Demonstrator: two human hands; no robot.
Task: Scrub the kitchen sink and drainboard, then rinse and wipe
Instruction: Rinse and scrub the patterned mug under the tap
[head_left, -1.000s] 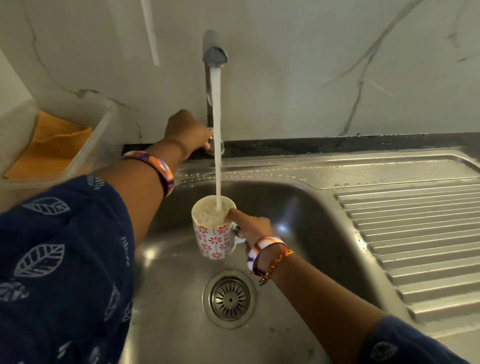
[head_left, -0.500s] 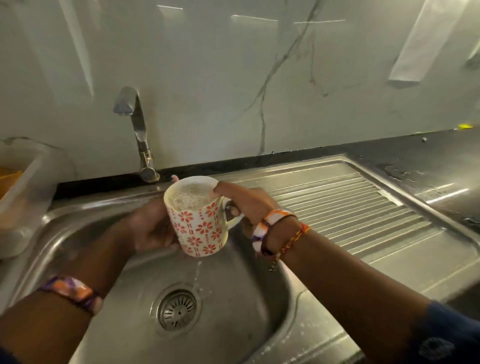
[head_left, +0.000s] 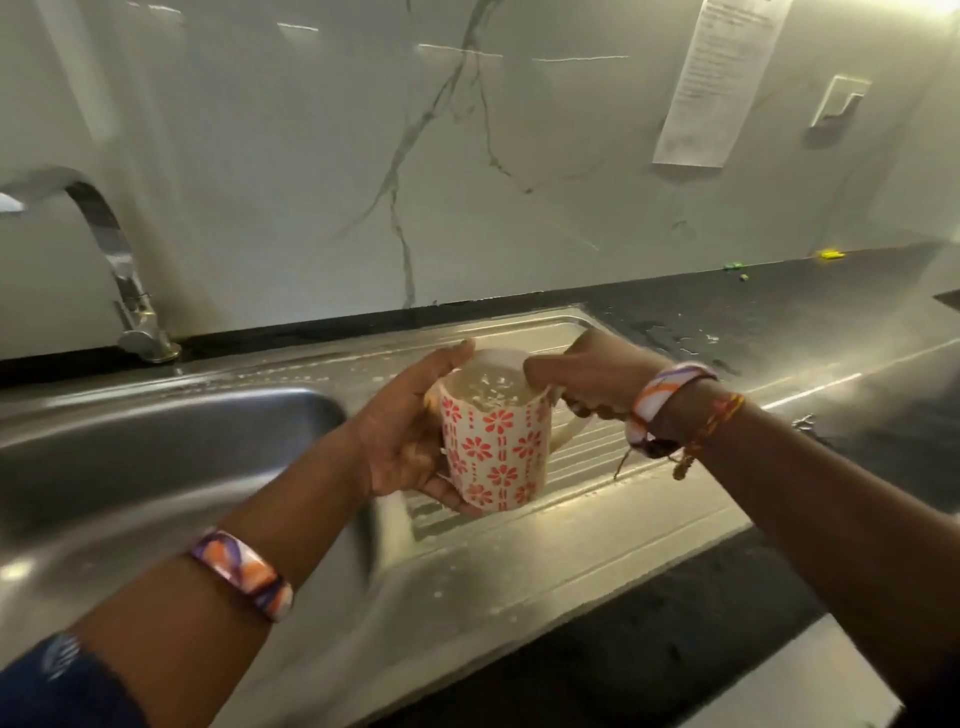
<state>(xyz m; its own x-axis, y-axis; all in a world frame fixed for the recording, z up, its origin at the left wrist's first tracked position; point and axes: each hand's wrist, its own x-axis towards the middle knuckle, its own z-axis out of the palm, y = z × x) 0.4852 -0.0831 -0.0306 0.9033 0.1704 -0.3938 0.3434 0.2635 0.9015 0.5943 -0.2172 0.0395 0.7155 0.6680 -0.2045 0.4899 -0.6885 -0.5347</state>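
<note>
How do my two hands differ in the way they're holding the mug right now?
The left hand cups the mug round its patterned side and underneath; the right hand grips the handle, thumb laid over the rim. The left hand sits lower, on the sink side; the right sits higher, above the ribbed drainboard. Both wrists wear a similar orange-and-purple band, and both hands steady the same water-filled mug.

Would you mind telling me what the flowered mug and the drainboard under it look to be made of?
The mug looks like glazed ceramic: a thick cream wall, glossy, with a printed red flower pattern. The drainboard looks like brushed stainless steel: grey, ribbed, with soft streaky reflections. Neither can be confirmed from looks alone.
</note>
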